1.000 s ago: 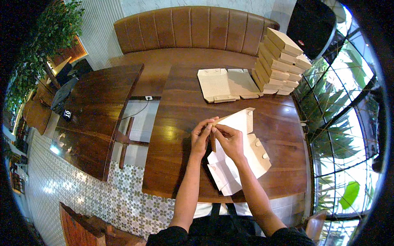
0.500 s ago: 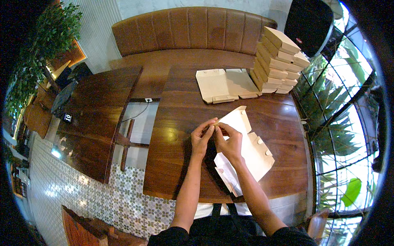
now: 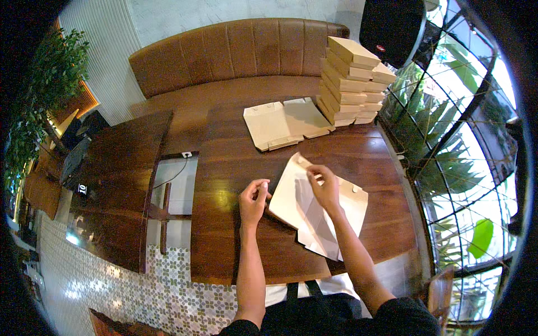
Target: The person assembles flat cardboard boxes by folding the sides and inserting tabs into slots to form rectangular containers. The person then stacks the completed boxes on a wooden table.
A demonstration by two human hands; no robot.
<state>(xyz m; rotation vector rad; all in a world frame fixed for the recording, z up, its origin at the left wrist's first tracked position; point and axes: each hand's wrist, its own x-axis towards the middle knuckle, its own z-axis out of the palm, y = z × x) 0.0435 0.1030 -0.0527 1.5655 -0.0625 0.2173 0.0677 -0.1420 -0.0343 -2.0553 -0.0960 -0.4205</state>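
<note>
An unfolded cardboard box (image 3: 288,187), pale inside and partly creased, lies slanted on the wooden table in front of me. Beside its left edge is my left hand (image 3: 253,204), fingers loosely curled and thumb raised, with nothing visible in it. Over the box's upper part hovers my right hand (image 3: 326,190), its fingers bent and a gap showing between thumb and forefinger. Whether its fingertips touch the cardboard flap below cannot be made out.
Flat opened cardboard boxes (image 3: 286,120) lie farther back on the table (image 3: 224,241). A tall stack of closed cardboard boxes (image 3: 342,84) stands at the back right. Behind runs a brown padded bench (image 3: 241,53); a second table (image 3: 117,196) is at left, barred windows at right.
My hands, together at the box's left corner before, have come apart. The right moved right over the cardboard; the left drew back slightly. The box's left side now lies more spread, and the view has shifted.
</note>
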